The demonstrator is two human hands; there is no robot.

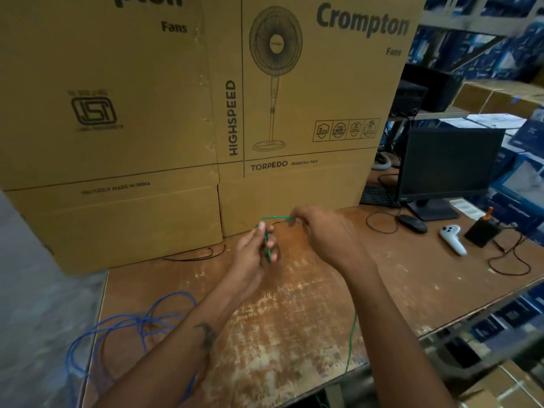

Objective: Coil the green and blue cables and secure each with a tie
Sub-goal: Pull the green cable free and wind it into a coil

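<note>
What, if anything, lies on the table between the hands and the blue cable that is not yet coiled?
Nothing visible does. The blue cable sprawls loose at the table's near left edge, below the left hand. Only bare tabletop and the left forearm separate them. Both hands, including the right hand, hold the green cable.

- The light is dim, warm and even; no lamp shows.
- The hands cast only faint shadows on the worn table (294, 304).
- Wide-angle bending curves the cardboard boxes (147, 113) at the edges.
- The right-side blue shelves (506, 39) and lower corners are smeared with blur.
</note>
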